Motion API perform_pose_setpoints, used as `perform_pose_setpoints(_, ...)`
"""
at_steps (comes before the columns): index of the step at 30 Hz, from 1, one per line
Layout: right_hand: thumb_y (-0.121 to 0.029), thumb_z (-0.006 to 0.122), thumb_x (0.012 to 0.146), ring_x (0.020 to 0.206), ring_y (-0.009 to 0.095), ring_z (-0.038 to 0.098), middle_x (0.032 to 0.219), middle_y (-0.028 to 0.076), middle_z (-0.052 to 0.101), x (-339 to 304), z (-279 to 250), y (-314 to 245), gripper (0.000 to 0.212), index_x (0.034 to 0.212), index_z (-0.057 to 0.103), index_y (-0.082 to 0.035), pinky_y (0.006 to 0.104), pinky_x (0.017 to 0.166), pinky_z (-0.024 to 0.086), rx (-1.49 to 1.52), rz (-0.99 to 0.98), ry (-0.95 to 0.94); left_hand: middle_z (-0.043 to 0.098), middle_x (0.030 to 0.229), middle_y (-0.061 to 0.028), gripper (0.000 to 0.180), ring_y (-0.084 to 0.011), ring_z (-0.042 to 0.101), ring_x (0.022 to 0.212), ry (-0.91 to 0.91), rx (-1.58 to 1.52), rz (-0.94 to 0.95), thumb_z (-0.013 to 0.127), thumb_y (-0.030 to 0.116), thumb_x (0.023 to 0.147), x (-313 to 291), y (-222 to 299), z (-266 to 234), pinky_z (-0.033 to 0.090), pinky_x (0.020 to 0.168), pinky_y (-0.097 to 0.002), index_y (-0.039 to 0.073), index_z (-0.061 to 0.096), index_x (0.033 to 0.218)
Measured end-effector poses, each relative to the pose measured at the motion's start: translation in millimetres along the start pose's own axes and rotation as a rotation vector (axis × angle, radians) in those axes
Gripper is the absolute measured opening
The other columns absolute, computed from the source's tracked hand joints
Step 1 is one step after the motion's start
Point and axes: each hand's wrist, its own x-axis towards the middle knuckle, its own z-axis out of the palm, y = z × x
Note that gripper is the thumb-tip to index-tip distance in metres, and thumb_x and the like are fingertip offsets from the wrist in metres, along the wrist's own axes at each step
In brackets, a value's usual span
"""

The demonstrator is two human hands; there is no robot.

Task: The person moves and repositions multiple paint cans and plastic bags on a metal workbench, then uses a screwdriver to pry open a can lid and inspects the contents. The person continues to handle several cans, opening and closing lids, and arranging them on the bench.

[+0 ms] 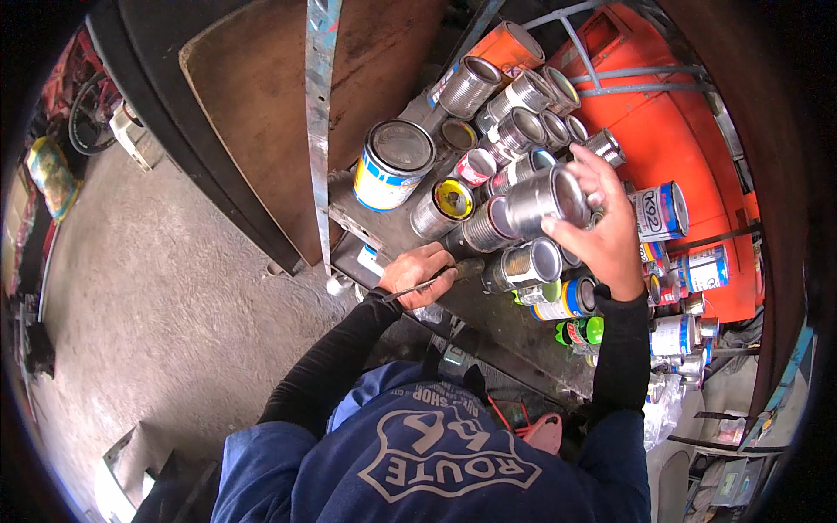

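My right hand point(606, 231) grips a bare silver tin can point(542, 202), thumb on one side and fingers on the other, tilted over a group of cans. My left hand point(417, 268) is closed around a slim stick-like tool point(470, 268); a thin end shows behind the fist and a thicker brownish end in front, but its exact kind is unclear. Close by stand a ribbed can point(488, 224), a can with yellow paint round its rim point(452, 200) and another silver can lying tilted point(525, 265).
A lidded white-and-blue paint can point(394, 166) stands at the table's far left. Several more cans crowd the dark table beside an orange panel point(663, 131). A blue-grey metal post point(320, 105) rises at the table corner. A green bottle point(580, 331) lies near my right forearm.
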Motion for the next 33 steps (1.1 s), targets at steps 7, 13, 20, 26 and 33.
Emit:
perform_pose_setpoints(7,-0.009,0.086,0.071,0.116,0.022,0.064,0.129,0.016,0.065,-5.6,-1.8,-3.5,0.086,0.148,0.048,-0.005,0.0378,0.104,0.047,0.274,0.091,-0.139,0.063,0.096,-0.0167,0.024,-0.0403,0.066,0.088,0.012,0.008,0.003,0.061,0.025,0.095,-0.5,-0.5,-1.1,0.053,0.073,-0.0481,0.003,0.063,0.104)
perform_pose_setpoints(13,-0.003,0.081,0.069,0.129,0.023,0.056,0.139,0.015,0.059,-14.9,7.6,3.0,0.093,0.153,0.041,-0.003,0.0377,0.113,0.039,0.160,-0.005,-0.093,0.063,0.096,-0.0166,0.022,-0.0402,0.066,0.089,0.010,0.001,-0.023,0.062,0.023,0.095,-0.8,-0.5,0.1,0.053,0.074,-0.0477,0.003,0.063,0.103)
perform_pose_setpoints(20,-0.002,0.081,0.069,0.132,0.026,0.055,0.140,0.017,0.057,-10.6,13.8,1.3,0.097,0.156,0.038,-0.005,0.0389,0.113,0.041,0.056,-0.065,-0.137,0.063,0.096,-0.0156,0.021,-0.0398,0.065,0.088,0.005,0.010,-0.009,0.063,0.024,0.094,0.1,-2.4,1.5,0.053,0.075,-0.0484,0.005,0.063,0.102)
perform_pose_setpoints(26,-0.007,0.083,0.072,0.132,0.024,0.055,0.142,0.016,0.056,-14.9,17.4,-9.9,0.095,0.156,0.038,-0.003,0.0378,0.112,0.042,0.206,-0.023,-0.327,0.063,0.096,-0.0152,0.021,-0.0399,0.065,0.088,0.028,-0.018,-0.016,0.060,0.026,0.096,-1.8,-2.0,1.4,0.053,0.076,-0.0483,0.006,0.063,0.101)
perform_pose_setpoints(33,-0.007,0.080,0.071,0.130,0.038,0.053,0.141,0.018,0.052,-60.0,45.2,-8.5,0.088,0.152,0.045,-0.008,0.0449,0.110,0.043,-0.070,-0.199,-0.678,0.066,0.091,-0.0182,0.028,-0.0370,0.067,0.090,0.182,-0.252,-0.110,0.055,0.023,0.102,-3.5,-10.5,3.7,0.053,0.078,-0.0426,-0.002,0.066,0.101)
